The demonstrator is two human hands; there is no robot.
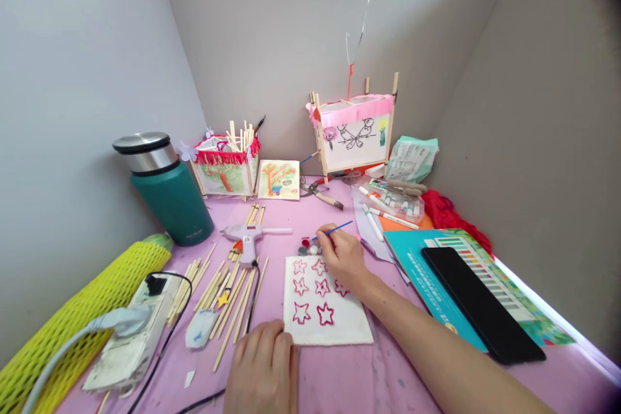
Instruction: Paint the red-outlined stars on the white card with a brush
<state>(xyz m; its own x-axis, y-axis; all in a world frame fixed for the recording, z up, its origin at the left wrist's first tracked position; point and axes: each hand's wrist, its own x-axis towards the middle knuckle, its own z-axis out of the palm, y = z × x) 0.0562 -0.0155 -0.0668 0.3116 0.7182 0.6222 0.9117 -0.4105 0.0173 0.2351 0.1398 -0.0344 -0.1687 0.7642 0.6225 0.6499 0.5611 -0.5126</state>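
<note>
A white canvas [311,302] with red star outlines is lying on the pinkish table [334,378], the right hand [343,260] is pinching a blue paintbrush [342,226] near paint pots [303,250], the left hand [264,367] is resting at the canvas's near left corner, its grip not showing clearly, and a glue gun [248,242] is lying farther left

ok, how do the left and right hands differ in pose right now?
Grip: the right hand pinches a blue-handled brush; the left hand lies back up, its underside hidden.
Place: the right hand is by the paint pots, over the white panel's upper right; the left hand is at its lower-left corner.
Shared: both bare.
</note>
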